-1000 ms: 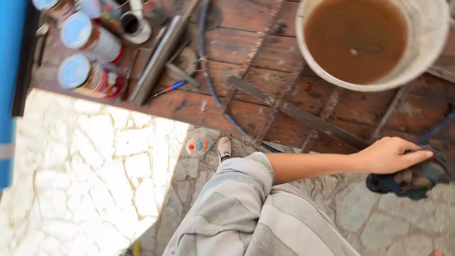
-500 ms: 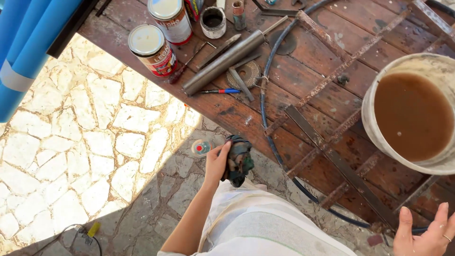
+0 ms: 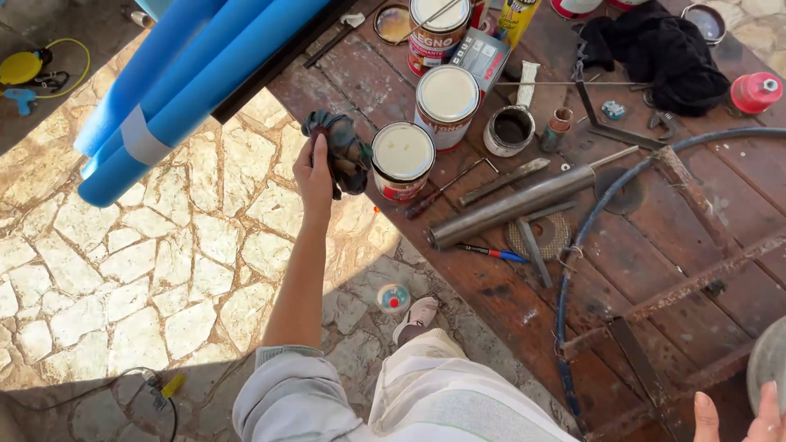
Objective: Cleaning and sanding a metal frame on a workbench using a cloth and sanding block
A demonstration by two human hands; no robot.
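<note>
My left hand [image 3: 313, 176] is stretched out over the table's left edge, shut on a crumpled dark rag [image 3: 345, 154]. The rag hangs right beside a closed paint can [image 3: 401, 160] with a white lid, close to touching it. A second, similar can [image 3: 447, 103] stands just behind. Only the fingertips of my right hand [image 3: 739, 416] show at the bottom right corner, spread and holding nothing, below the pale rim of a bucket [image 3: 768, 362].
The worn wooden table [image 3: 655, 229] carries a steel pipe [image 3: 524, 205], a blue hose [image 3: 589, 229], rusty metal bars, a black cloth [image 3: 655, 41] and small tools. Blue foam tubes [image 3: 180, 82] jut out over the stone floor. A round lid [image 3: 394, 299] lies by my shoe [image 3: 417, 315].
My left hand has lifted the rag from the floor beside my shoe up to the table edge by the paint can. The right hand has dropped toward the frame's corner.
</note>
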